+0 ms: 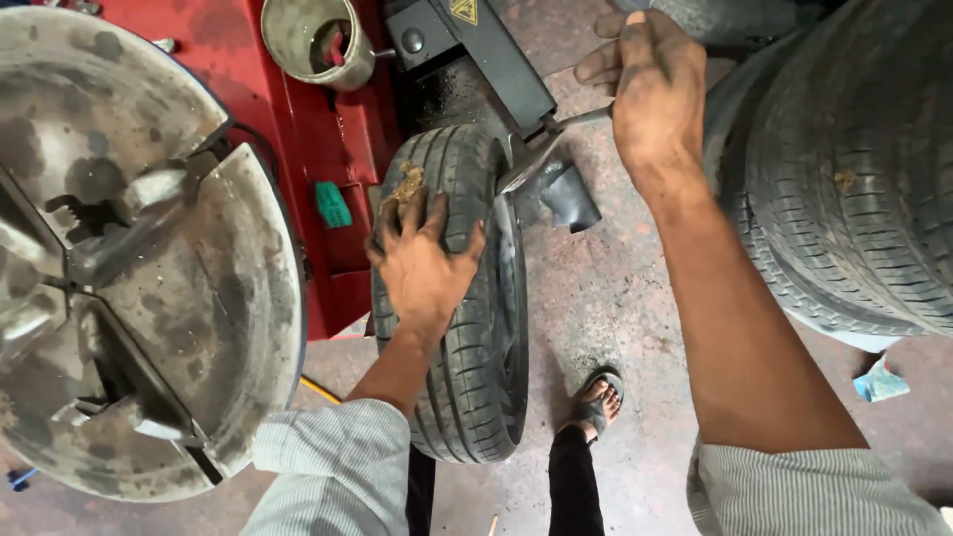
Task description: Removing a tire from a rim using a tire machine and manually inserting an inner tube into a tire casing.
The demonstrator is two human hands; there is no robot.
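Rubber tyre under left hand, right hand – seemingly gripping lever

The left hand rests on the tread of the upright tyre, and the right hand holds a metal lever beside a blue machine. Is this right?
Not quite. In the head view the machine is red, not blue. The rest holds: the left hand rests on the upright tyre, and the right hand holds the metal lever.

Pale striped sleeves rolled up, black trousers, sandal.
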